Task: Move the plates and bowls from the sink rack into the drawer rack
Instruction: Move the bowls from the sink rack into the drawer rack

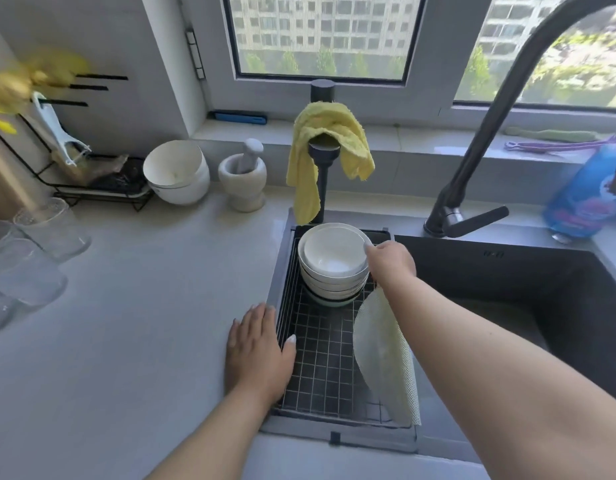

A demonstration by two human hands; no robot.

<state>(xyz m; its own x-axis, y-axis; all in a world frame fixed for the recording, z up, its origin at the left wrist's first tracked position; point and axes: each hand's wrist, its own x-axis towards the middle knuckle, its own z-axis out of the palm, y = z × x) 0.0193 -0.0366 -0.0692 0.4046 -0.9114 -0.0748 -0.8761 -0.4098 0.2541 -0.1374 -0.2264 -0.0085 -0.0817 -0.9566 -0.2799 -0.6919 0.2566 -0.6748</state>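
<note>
A stack of white bowls stands at the far end of the black wire sink rack, with a pale green dish at its bottom. My right hand reaches over the rack and pinches the right rim of the top bowl. My left hand lies flat with straight fingers on the counter's edge, its thumb over the rack's left rim. The drawer rack is out of view.
A pale cloth hangs on the rack's right side. The dark sink basin and tall faucet are to the right. A yellow towel hangs behind the rack. White bowls, a mortar and glasses stand on the counter at left.
</note>
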